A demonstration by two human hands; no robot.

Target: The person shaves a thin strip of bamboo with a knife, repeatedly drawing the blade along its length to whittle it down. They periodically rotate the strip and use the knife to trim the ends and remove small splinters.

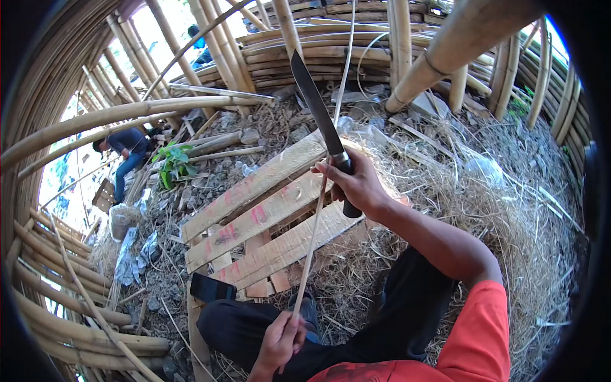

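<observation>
At the far left, bamboo poles [95,340] lie in a curved stack, and more stand slanted above them. Near them, farther off, a person [130,143] in a dark top and blue jeans bends forward; what that person's hands do is too small to tell. Crumpled plastic [129,258] lies on the rubble below, and a leafy green plant [175,164] grows just to its right, farther out.

Next comes a phone [212,288], dark and flat beside the left knee, at the near end of some planks [254,219]. These are pale, set side by side with gaps, and bear red marks.

The left hand [284,339] is closed around the lower part of a thin strip [309,254], low in front of the body. The strip runs up and away over the planks, passes the knife [317,105] and reaches the top edge. The knife's dark blade points away and slightly left. The right hand [359,181] grips its black handle above the planks, the strip passing at its fingertips; whether they pinch it cannot be told.

To the right, curly shavings [458,235] cover the ground around the right arm. A thick post [468,44] slants overhead, and clear plastic film [487,167] lies among the shavings beyond.
</observation>
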